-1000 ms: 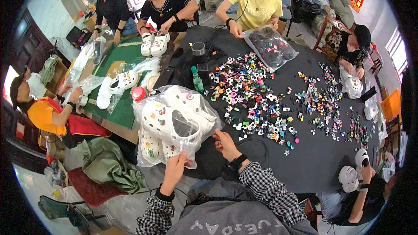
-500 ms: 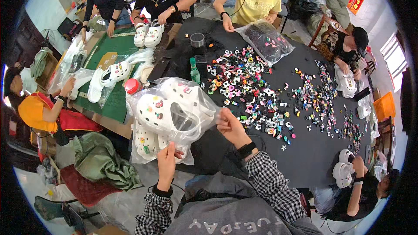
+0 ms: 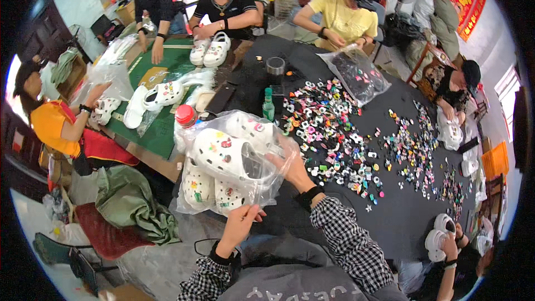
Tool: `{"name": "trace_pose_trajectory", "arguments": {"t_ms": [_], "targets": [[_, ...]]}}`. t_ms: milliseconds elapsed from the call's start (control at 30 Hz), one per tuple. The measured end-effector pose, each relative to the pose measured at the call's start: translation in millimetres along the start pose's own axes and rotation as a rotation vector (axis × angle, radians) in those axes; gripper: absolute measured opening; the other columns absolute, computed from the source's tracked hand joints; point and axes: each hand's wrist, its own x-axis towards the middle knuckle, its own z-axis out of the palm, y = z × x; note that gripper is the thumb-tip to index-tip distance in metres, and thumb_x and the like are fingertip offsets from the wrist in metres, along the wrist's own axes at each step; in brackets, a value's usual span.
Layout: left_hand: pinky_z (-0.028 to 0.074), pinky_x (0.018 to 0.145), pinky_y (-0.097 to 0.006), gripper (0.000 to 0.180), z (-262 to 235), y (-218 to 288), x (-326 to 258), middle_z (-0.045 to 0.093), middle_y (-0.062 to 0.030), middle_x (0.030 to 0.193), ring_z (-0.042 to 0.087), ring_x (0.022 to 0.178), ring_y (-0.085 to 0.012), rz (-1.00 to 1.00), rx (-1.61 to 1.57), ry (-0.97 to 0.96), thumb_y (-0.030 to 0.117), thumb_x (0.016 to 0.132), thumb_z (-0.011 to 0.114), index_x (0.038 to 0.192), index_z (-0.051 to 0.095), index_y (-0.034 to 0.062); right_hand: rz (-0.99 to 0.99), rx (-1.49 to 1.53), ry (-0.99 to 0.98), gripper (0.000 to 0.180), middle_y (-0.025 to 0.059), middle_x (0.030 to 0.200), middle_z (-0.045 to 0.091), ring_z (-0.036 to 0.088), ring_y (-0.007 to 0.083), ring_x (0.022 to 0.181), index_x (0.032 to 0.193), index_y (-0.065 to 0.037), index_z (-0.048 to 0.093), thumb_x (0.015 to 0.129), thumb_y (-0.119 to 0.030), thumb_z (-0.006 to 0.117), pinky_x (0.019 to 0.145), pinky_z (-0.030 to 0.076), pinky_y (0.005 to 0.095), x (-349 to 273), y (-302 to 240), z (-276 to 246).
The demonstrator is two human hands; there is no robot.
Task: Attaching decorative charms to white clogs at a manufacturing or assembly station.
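Observation:
A clear plastic bag point(image 3: 266, 194) holds a pair of white clogs with small colourful charms; the front white clog point(image 3: 214, 149) lies with its opening toward my right hand. Beneath it, more white clogs point(image 3: 196, 185) with charms show through clear film. My left hand point(image 3: 241, 226) pinches the bag's near edge between thumb and fingers. My right hand point(image 3: 291, 161) reaches in at the bag's right side, thumb and fingers apart beside the clog. Plastic film veils its fingertips, so whether they touch the clog is unclear.
Loose shoe charms point(image 3: 326, 128) cover much of the black table point(image 3: 312, 228). Behind the bag stand a red-capped container point(image 3: 185, 116), a green bottle point(image 3: 268, 106) and a dark round jar point(image 3: 275, 66). A green cutting mat point(image 3: 150, 139) lies left. Several co-workers handle clogs and bags around the table.
My right hand has gone from the bag's right edge to inside its right side. My left hand still pinches the near edge. The whole view has shifted slightly.

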Motion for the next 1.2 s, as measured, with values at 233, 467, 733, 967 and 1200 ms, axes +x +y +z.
{"name": "trace_pose_trajectory", "arguments": {"t_ms": [233,467,733,967,1200], "targets": [[0.048,0.066,-0.028,0.03,10.9,-10.1,6.1,0.066,-0.009,0.077,0.062,0.07,-0.0145,0.087,0.077,-0.073,0.022,0.094,0.05,0.087,0.066,-0.0023,-0.38,-0.203,-0.704,0.039,0.015,0.11,0.059,0.054,0.0297,0.104,0.108,-0.001,0.056,0.081,-0.029,0.061,0.086,0.046,0.0409,12.7,77.6,-25.2],[0.046,0.065,-0.029,0.033,9.2,-30.1,1.9,0.065,-0.0099,0.074,0.061,0.07,-0.0171,0.122,0.189,-0.032,0.029,0.094,0.05,0.088,0.067,0.0007,-0.285,-0.346,-0.358,0.023,0.0193,0.079,0.062,0.061,0.0365,0.077,0.082,-0.005,0.064,0.074,-0.026,0.063,0.068,0.048,0.0446,-1.6,34.1,4.9],[0.047,0.076,-0.028,0.039,0.7,-26.5,-3.1,0.066,-0.0076,0.088,0.062,0.082,-0.0158,0.062,0.04,-0.189,0.032,0.097,0.043,0.103,0.064,0.0002,-0.068,-0.432,-0.408,0.031,0.0197,0.08,0.063,0.061,0.0388,0.076,0.087,-0.004,0.062,0.07,-0.03,0.065,0.068,0.05,0.0438,-6.3,50.4,0.1],[0.046,0.09,-0.032,0.049,-51.7,-67.1,-15.8,0.06,-0.0116,0.11,0.059,0.101,-0.0207,-0.097,-0.498,0.01,0.038,0.099,0.034,0.123,0.05,-0.0015,-0.155,-0.201,-0.419,0.021,0.017,0.067,0.055,0.054,0.034,0.064,0.08,-0.004,0.06,0.077,-0.026,0.061,0.057,0.041,0.0411,-3.3,-0.8,-75.8],[0.045,0.093,-0.042,0.071,-72.7,-8.1,4.8,0.052,-0.0186,0.125,0.052,0.114,-0.0302,-0.201,-1.034,-0.034,0.059,0.093,0.032,0.134,0.037,0.0008,-0.471,-0.188,-0.332,0.019,0.0115,0.072,0.056,0.056,0.0302,0.073,0.087,-0.004,0.066,0.069,-0.011,0.067,0.065,0.045,0.0376,-34.9,-51.4,-156.3]]}}
